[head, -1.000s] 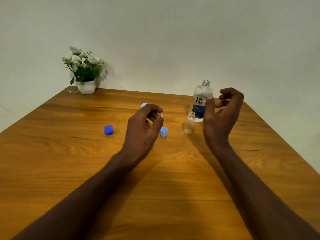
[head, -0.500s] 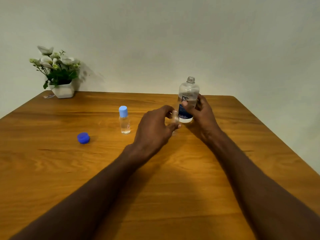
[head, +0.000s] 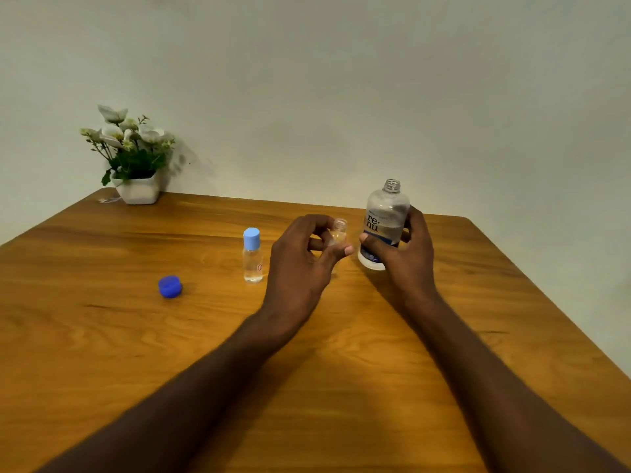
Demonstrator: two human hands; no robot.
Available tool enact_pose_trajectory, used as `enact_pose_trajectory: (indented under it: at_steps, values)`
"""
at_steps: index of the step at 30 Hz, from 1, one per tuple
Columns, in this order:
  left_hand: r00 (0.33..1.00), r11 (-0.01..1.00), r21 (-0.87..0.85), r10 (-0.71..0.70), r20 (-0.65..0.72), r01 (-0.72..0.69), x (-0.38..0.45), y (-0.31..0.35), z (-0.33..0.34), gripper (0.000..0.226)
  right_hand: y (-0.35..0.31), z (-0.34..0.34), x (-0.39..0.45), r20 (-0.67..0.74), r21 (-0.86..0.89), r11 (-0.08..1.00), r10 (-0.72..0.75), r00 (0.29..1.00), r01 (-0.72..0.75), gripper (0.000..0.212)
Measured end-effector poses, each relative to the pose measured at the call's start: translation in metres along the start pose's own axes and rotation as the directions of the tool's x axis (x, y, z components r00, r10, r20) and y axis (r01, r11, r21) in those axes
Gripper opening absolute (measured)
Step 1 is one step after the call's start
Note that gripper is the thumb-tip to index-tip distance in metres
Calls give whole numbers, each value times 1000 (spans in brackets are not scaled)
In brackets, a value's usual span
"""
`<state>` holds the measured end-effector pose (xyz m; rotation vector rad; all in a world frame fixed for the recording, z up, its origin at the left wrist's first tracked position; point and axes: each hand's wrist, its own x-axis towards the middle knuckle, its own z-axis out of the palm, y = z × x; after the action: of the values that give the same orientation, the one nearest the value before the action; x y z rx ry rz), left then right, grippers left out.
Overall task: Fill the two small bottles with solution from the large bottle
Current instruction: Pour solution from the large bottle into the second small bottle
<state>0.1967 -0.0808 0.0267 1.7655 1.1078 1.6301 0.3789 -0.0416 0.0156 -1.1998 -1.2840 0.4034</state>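
1. Clear, uncapped small bottle point(head: 338, 232): our left hand point(head: 300, 264) pinches it above the wooden table point(head: 102, 336).
2. Our right hand point(head: 404, 257) grips the open large bottle point(head: 384, 220), just beside it.
3. We see the capped small bottle point(head: 252, 256) standing left of our left hand, the blue cap point(head: 170, 287) farther left.

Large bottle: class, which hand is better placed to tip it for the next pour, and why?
Right. The right hand already grips the uncapped large bottle; the left hand holds the open small bottle beside it.
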Motion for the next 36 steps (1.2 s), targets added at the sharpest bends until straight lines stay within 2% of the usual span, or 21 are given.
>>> enact_pose_trajectory:
  at_steps: [5, 13, 16, 20, 36]
  values:
    - [1000, 1000, -11, -15, 26, 15, 3, -3, -3, 33, -8, 0, -5, -66, -59, 992, -113, 991, 109, 81]
    - [998, 998, 19, -57, -10, 58, 8, -13, -6, 46, -6, 4, -8, 9, -212, 948, -241, 971, 237, 85]
    - [994, 995, 9, -102, -45, 103, 9, -14, -6, 52, -4, 5, -8, 51, -257, 931, -256, 965, 260, 84]
    - [989, 991, -14, -133, -71, 132, 8, -15, -5, 43, -3, 5, -8, 85, -306, 906, -281, 956, 293, 82]
    - [997, 995, 70, -63, -42, 66, 7, -21, -7, 41, -2, 4, -10, 160, -423, 837, -308, 938, 348, 80]
